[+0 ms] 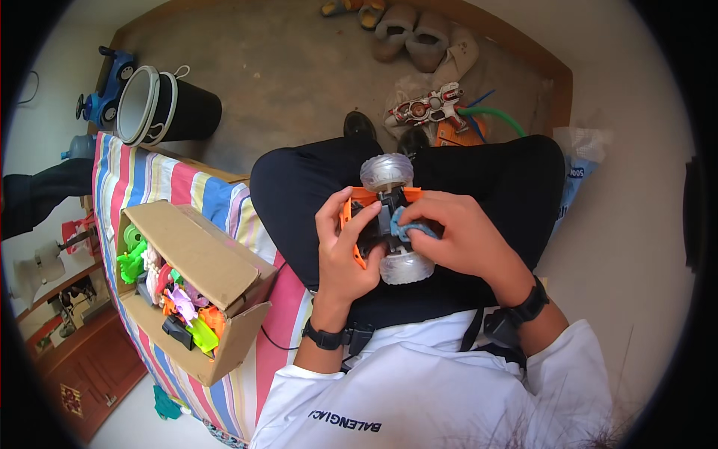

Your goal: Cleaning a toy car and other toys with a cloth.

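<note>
An orange toy car (346,220) with clear plastic wheels (406,267) lies above my lap, its dark underside facing up. My left hand (349,252) grips the orange body from the left, with the fingers spread over its edge. In my right hand (457,233) a blue cloth or soft piece (399,225) is pinched between thumb and fingers, against the middle of the underside between the wheels. Which of these it is I cannot tell. Part of the car is hidden by my fingers.
An open cardboard box (190,252) of colourful plastic toys stands on the striped sheet (280,331) at left. Beyond it are a black bucket (193,109) and a blue ride-on toy (106,95). Slippers (429,42) and a toy gun (429,108) lie on the floor ahead.
</note>
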`<state>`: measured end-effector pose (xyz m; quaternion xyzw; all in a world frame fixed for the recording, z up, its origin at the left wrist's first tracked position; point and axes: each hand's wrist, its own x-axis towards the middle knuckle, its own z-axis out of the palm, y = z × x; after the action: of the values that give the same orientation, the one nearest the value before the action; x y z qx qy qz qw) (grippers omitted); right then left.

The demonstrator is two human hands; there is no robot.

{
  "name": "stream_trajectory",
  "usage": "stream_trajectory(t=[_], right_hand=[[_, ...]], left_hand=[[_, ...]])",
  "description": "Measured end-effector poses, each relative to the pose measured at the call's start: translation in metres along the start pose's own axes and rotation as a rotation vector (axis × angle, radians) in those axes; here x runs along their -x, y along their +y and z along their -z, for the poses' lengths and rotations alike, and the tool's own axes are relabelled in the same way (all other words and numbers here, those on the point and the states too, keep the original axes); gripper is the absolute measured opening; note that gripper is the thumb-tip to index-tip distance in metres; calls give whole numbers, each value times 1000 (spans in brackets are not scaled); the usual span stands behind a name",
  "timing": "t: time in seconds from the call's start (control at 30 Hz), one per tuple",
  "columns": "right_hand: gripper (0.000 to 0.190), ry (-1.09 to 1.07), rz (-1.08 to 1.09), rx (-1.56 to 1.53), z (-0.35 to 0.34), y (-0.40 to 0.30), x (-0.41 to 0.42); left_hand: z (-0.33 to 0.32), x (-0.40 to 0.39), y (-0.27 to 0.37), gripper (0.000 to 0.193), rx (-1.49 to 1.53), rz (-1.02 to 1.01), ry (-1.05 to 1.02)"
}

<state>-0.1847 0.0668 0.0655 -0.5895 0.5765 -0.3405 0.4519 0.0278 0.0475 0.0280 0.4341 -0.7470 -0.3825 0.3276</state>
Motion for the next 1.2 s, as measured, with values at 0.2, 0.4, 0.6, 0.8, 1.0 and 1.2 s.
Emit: stream_trajectory(t=[0.2, 0.4, 0.6, 0.8, 1.0, 1.2], right_hand=[[17, -47, -32, 91, 3, -13, -3], [21, 2, -296, 2, -4, -9, -10], [23, 92, -312, -39, -13, -4, -20], [24, 56, -403, -147, -13, -8, -14], [23, -62, -274, -180, -13, -24, 2], [19, -66, -65, -205, -20, -50, 28]], left_hand=[[0, -2, -4, 64, 19, 3, -16], [1, -1, -1, 64, 15, 2, -58], [1, -1, -4, 65, 39, 13, -43], [-2, 2, -7, 66, 24, -14, -4], [3, 12, -10, 61, 47, -173, 135], [18, 30, 16, 52, 141, -386, 331]])
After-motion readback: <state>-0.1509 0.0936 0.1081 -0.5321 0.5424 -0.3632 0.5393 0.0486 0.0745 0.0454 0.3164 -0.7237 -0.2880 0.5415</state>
